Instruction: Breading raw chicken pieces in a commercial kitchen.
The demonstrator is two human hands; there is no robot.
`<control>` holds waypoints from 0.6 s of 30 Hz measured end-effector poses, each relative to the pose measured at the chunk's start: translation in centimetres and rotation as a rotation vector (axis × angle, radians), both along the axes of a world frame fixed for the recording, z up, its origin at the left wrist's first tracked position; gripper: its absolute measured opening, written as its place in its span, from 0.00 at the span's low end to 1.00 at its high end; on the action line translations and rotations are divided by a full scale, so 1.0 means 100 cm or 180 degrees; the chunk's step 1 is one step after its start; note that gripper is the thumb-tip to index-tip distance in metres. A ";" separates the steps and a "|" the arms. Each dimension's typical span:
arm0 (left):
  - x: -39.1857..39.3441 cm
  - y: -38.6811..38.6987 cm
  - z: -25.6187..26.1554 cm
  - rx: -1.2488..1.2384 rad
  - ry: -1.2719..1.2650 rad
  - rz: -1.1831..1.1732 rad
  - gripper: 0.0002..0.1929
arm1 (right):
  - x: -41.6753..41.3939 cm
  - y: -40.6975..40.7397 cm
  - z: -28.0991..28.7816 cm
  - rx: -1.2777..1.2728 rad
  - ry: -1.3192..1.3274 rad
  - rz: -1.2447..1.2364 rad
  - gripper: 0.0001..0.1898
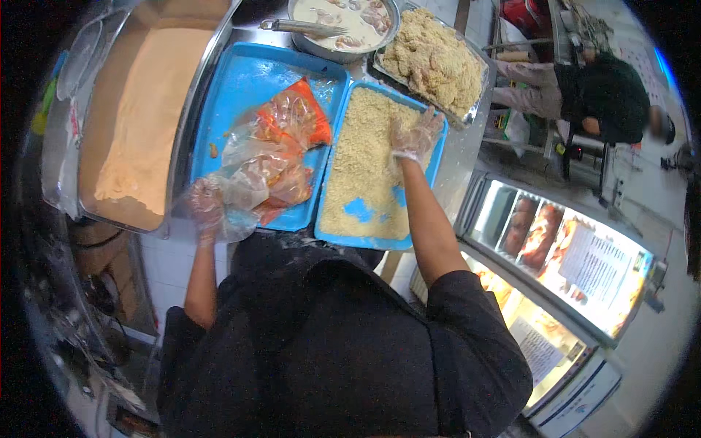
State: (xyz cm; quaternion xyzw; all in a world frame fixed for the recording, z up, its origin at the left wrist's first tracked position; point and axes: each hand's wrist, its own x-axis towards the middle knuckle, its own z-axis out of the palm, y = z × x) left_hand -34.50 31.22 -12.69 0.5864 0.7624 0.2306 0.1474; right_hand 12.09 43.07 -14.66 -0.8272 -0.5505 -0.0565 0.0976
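My left hand [206, 205], in a clear plastic glove, is closed on the gathered end of a clear plastic bag [246, 159]. The bag lies across a blue tray [216, 98], and an orange-red printed part [320, 123] shows at its far end. Its contents are hard to make out through the film. Fingers spread, my gloved right hand [413, 134] rests on pale breadcrumbs [364, 142] near the right rim of a second blue tray [358, 241]. Blue tray bottom shows through the crumbs near me.
A deep metal pan [197, 71] of orange-tan powder [148, 109] stands at left. Behind the trays are a metal bowl [342, 55] of raw meat in pale batter, a whisk [301, 26] across it, and a tray of crumb-coated pieces [438, 60]. Lit display cabinets [553, 246] and a person [597, 98] are at right.
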 end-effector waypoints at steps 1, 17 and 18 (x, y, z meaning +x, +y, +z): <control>0.000 0.004 0.007 -0.0229 -0.0146 0.0018 0.06 | 0.001 -0.002 0.001 -0.0027 -0.0022 0.0042 0.52; 0.003 0.012 -0.016 0.0511 -0.0075 -0.0398 0.08 | -0.046 -0.070 0.009 0.1347 0.0242 0.0649 0.37; 0.003 0.004 -0.011 0.0405 -0.1129 -0.0096 0.09 | -0.055 -0.084 0.006 0.0807 0.0193 0.0111 0.39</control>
